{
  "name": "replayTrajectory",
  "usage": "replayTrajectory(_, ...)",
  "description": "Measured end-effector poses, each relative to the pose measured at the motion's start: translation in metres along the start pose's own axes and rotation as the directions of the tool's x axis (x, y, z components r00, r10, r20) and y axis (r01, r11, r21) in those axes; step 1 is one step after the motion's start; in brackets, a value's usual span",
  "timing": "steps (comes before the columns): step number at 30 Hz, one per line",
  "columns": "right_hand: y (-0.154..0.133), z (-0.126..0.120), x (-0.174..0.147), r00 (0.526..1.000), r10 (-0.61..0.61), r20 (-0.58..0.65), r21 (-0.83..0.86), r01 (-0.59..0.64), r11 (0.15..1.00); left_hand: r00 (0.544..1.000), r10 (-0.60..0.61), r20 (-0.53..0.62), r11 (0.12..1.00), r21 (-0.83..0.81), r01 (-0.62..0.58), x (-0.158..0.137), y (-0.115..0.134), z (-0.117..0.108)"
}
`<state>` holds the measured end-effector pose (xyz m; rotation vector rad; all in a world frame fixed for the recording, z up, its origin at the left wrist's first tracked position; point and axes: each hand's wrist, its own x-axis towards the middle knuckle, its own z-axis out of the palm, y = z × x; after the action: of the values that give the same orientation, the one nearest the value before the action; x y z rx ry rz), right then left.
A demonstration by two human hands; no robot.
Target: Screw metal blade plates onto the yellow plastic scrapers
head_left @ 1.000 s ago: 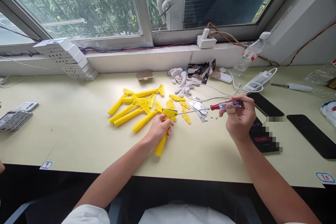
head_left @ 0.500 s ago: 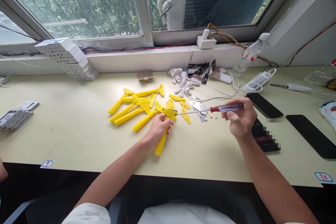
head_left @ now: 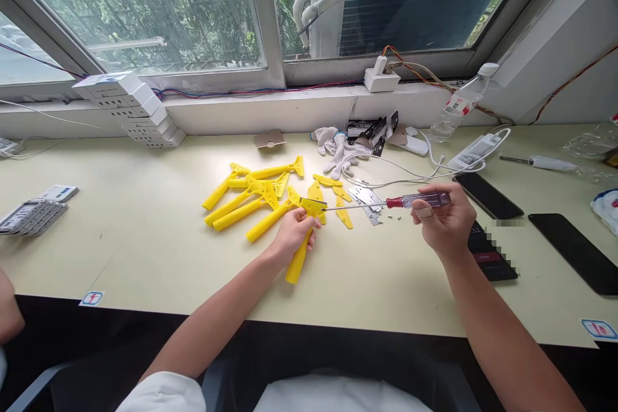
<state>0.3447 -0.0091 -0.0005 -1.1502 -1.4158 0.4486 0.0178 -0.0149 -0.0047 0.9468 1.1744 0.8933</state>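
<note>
My left hand is closed round the neck of a yellow scraper, whose handle points toward me. A metal blade edge shows at the scraper's head. In my right hand is a screwdriver with a red and clear purple handle, held level. Its long shaft reaches left and the tip meets the scraper's head. Left of my left hand lie several other yellow scrapers. Loose yellow plates, thin metal blades and a few small screws lie just beyond the shaft.
White cotton gloves, black packets and a looping white cable lie at the back. Phones are on the right, near a plastic bottle. White boxes stand at back left. Another person's arm shows at the left edge.
The view has shifted slightly. Both hands keep their holds, and the screwdriver tip stays at the scraper's head. The other person's arm shows more at the left edge.
</note>
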Motion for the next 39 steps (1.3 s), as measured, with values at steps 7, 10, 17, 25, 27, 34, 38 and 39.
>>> replayTrajectory(7, -0.002, 0.004, 0.006, 0.999, -0.003, -0.033, 0.090, 0.006, 0.996, 1.000, 0.003, 0.005, 1.000, -0.005, -0.003, 0.000, 0.000, 0.001)
replayTrajectory(10, -0.007, 0.006, 0.008, 0.999, -0.002, -0.043, 0.180, 0.010, 0.984, 1.000, -0.016, 0.000, 1.000, -0.002, 0.016, -0.002, 0.002, 0.003)
replayTrajectory(17, -0.015, 0.013, 0.011, 0.992, 0.072, -0.101, 0.226, -0.047, 0.973, 1.000, -0.027, 0.012, 1.000, -0.002, 0.027, -0.003, 0.003, 0.004)
replayTrajectory(25, -0.010, 0.013, 0.023, 0.907, 0.381, -0.179, 0.469, -0.262, 0.843, 0.998, 0.004, 0.062, 0.998, -0.059, 0.000, -0.008, 0.008, 0.006)
replayTrajectory(27, -0.005, 0.010, 0.025, 0.886, 0.455, -0.091, 0.428, -0.377, 0.821, 0.996, 0.019, 0.089, 0.997, -0.076, -0.012, -0.010, 0.010, 0.007)
replayTrajectory(34, 0.021, 0.001, 0.020, 0.845, 0.504, 0.178, -0.293, -0.444, 0.847, 0.979, 0.044, 0.198, 0.997, -0.075, -0.030, -0.017, 0.014, 0.007)
replayTrajectory(38, 0.026, -0.003, 0.020, 0.812, 0.563, 0.152, -0.736, -0.287, 0.613, 0.970, 0.102, 0.221, 0.995, -0.009, -0.102, -0.019, 0.012, 0.006)
replayTrajectory(39, 0.026, -0.004, 0.020, 0.801, 0.581, 0.145, -0.774, -0.274, 0.570, 0.968, 0.115, 0.224, 0.993, 0.007, -0.120, -0.019, 0.012, 0.006)
